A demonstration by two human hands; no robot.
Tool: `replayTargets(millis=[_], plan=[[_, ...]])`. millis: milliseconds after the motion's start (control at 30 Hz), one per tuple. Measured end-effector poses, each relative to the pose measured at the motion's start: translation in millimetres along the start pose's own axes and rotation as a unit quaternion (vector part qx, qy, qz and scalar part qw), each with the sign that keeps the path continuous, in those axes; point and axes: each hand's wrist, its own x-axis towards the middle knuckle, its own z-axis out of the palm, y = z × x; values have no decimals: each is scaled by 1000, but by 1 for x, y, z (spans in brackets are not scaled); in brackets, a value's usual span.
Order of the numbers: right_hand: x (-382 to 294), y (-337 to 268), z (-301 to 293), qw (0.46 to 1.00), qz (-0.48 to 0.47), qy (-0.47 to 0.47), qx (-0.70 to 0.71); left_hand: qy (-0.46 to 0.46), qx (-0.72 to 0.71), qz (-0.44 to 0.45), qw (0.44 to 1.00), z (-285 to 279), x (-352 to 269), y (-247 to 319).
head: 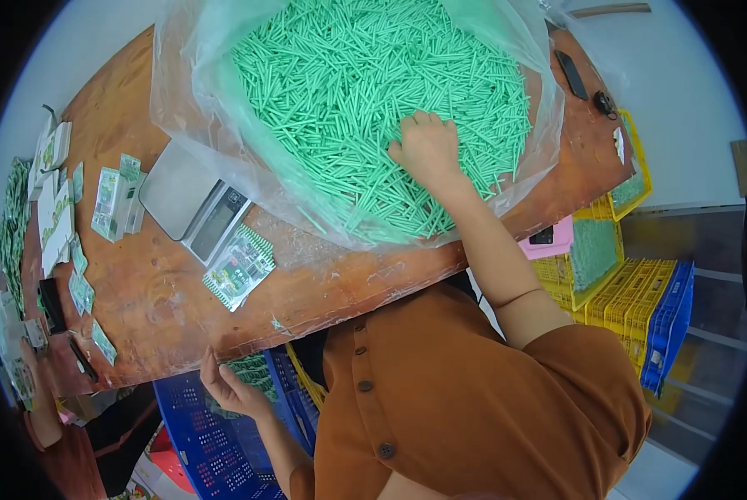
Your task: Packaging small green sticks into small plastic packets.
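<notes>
A clear plastic bag (189, 94), spread wide on the wooden table, holds a big heap of thin green sticks (348, 125). My right hand (429, 150) rests on the heap with its fingers curled down into the sticks; whether it grips any is hidden. Empty, with its fingers apart, my left hand (232, 387) hovers by the table's front edge, above a blue crate. Left of the bag stands a digital scale (192, 197) with a metal plate, partly under the bag's edge. A fanned stack of printed green packets (239, 269) lies against the scale's front.
More packets stand folded (117, 200) on the wooden table (154, 306). A co-worker's arm (42, 394) is at far left, near a black stapler-like tool (51, 306). Below sit a blue crate (217, 444) and stacked yellow crates (629, 290). A dark phone-like object (571, 75) lies at right.
</notes>
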Motion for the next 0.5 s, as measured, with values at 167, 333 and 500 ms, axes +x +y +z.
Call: replayTargets(millis=[167,333,500], plan=[[18,18,-19,989,-8,-56,133,2,-7,39,999,-9,4,2],[66,16,-35,811,-36,-208,545,30,-64,-29,997,8,8,6],[63,26,-33,597,104,-322,727,-97,-163,-64,980,42,19,31]])
